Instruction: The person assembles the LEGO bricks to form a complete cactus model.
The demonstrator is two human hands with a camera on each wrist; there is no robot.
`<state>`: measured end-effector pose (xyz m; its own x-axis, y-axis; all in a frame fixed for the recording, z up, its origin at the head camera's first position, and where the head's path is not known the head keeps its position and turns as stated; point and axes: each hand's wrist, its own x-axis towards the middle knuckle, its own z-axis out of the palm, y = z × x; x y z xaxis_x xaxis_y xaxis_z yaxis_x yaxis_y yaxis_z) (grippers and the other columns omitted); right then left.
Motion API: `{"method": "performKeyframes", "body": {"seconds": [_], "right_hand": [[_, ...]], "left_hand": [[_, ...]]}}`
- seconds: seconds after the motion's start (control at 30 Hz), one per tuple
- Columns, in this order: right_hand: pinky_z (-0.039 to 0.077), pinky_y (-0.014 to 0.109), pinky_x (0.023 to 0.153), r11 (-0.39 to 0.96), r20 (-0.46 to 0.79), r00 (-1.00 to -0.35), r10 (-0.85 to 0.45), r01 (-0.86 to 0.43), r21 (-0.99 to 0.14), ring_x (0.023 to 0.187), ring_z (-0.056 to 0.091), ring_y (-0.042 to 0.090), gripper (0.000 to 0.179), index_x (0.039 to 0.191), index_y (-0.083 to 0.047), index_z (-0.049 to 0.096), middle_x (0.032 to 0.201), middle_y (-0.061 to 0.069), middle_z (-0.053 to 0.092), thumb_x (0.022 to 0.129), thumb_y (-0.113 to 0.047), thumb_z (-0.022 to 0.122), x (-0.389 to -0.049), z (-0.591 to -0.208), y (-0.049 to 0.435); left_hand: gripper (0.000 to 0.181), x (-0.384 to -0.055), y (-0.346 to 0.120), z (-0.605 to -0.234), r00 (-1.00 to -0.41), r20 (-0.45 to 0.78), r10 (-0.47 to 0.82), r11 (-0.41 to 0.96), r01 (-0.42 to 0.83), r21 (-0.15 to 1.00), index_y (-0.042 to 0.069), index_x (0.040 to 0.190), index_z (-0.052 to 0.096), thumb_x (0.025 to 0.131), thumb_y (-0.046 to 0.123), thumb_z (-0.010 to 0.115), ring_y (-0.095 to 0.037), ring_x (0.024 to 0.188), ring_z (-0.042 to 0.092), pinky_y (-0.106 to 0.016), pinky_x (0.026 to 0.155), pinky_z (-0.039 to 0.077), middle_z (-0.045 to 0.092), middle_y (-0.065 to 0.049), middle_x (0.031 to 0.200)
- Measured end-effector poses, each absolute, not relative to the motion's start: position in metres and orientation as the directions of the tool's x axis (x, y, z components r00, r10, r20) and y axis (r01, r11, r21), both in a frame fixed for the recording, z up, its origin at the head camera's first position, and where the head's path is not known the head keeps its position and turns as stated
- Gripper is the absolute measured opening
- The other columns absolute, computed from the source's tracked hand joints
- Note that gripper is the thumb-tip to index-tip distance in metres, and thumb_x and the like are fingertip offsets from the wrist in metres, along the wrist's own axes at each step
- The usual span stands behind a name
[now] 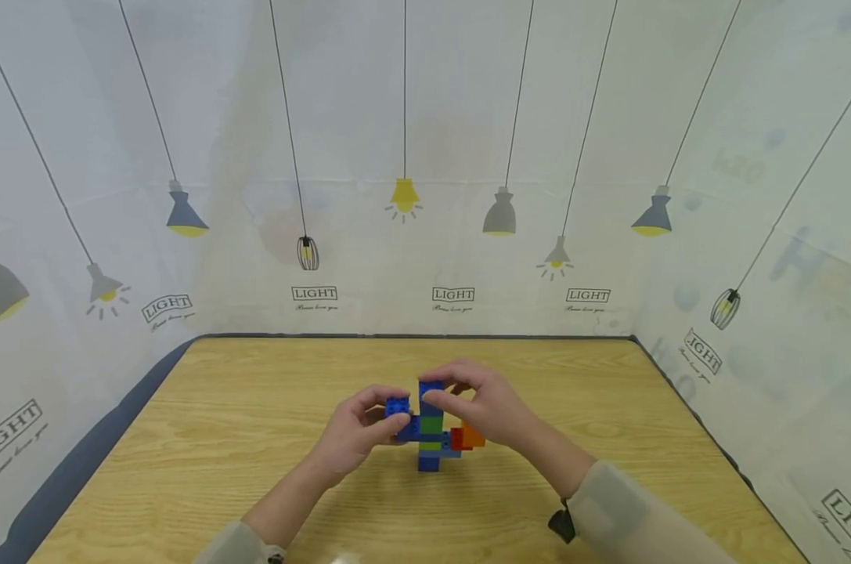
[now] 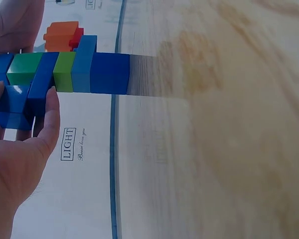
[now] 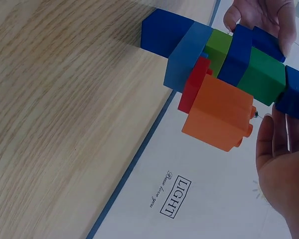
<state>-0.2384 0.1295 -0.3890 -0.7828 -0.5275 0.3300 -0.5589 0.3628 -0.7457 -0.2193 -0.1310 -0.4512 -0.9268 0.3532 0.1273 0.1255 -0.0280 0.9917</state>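
A tower of toy building blocks stands upright on the table, its bottom a dark blue block (image 3: 165, 33). Above that come a light blue block (image 3: 185, 57), a lime block (image 3: 217, 50), a long blue block (image 2: 42, 82) and a green block (image 1: 431, 425). An orange block (image 3: 218, 110) and a red block (image 3: 194, 85) branch off to the right. My left hand (image 1: 347, 437) pinches a small blue block (image 1: 397, 405) on the left branch between thumb and fingers. At the top, my right hand (image 1: 492, 403) holds the uppermost blue block (image 1: 430, 398), thumb in front and fingers behind.
The wooden table (image 1: 256, 392) spreads around the tower. Behind it and along both sides hangs a pale cloth (image 1: 369, 258) printed with lamps and lettering. A dark blue edge (image 1: 411, 337) borders the table's back.
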Motion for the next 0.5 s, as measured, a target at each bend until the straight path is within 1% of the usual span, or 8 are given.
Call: {"method": "performKeyframes", "body": {"seconds": [0.13, 0.3, 0.4, 0.5], "right_hand": [[0.061, 0.028, 0.095, 0.382, 0.304, -0.805, -0.509, -0.528, -0.758, 0.108, 0.069, 0.015, 0.030, 0.136, -0.021, 0.078, 0.128, -0.003, 0.076, 0.107, -0.027, 0.075, -0.2371, -0.3886, 0.1297], [0.061, 0.027, 0.090, 0.401, 0.277, -0.823, -0.497, -0.500, -0.768, 0.103, 0.068, 0.015, 0.032, 0.137, -0.023, 0.078, 0.126, -0.004, 0.076, 0.107, -0.032, 0.074, -0.2369, -0.3881, 0.1310], [0.061, 0.028, 0.088, 0.406, 0.262, -0.827, -0.497, -0.489, -0.772, 0.102, 0.069, 0.015, 0.032, 0.138, -0.023, 0.078, 0.126, -0.003, 0.076, 0.107, -0.034, 0.074, -0.2372, -0.3869, 0.1314], [0.061, 0.028, 0.087, 0.415, 0.243, -0.830, -0.501, -0.477, -0.775, 0.102, 0.069, 0.015, 0.033, 0.138, -0.023, 0.078, 0.125, -0.001, 0.076, 0.107, -0.035, 0.073, -0.2373, -0.3851, 0.1319]], "left_hand": [[0.038, -0.2199, -0.1307, -0.4506, -0.927, 0.122, 0.354, -0.021, 0.123, 0.992, 0.006, 0.142, 0.066, 0.106, 0.017, 0.075, -0.021, 0.108, 0.072, -0.041, 0.090, 0.069, 0.066, -0.007, 0.127], [0.037, -0.2201, -0.1306, -0.4495, -0.930, 0.114, 0.350, -0.015, 0.116, 0.993, 0.006, 0.141, 0.067, 0.106, 0.018, 0.075, -0.021, 0.108, 0.073, -0.039, 0.090, 0.069, 0.066, -0.007, 0.127], [0.038, -0.2202, -0.1305, -0.4493, -0.930, 0.118, 0.348, -0.013, 0.121, 0.993, 0.005, 0.141, 0.066, 0.106, 0.018, 0.075, -0.021, 0.107, 0.073, -0.039, 0.090, 0.069, 0.066, -0.008, 0.127], [0.041, -0.2205, -0.1302, -0.4496, -0.928, 0.127, 0.350, -0.009, 0.132, 0.991, 0.001, 0.143, 0.064, 0.107, 0.018, 0.075, -0.022, 0.107, 0.072, -0.039, 0.089, 0.069, 0.066, -0.010, 0.127]]}}
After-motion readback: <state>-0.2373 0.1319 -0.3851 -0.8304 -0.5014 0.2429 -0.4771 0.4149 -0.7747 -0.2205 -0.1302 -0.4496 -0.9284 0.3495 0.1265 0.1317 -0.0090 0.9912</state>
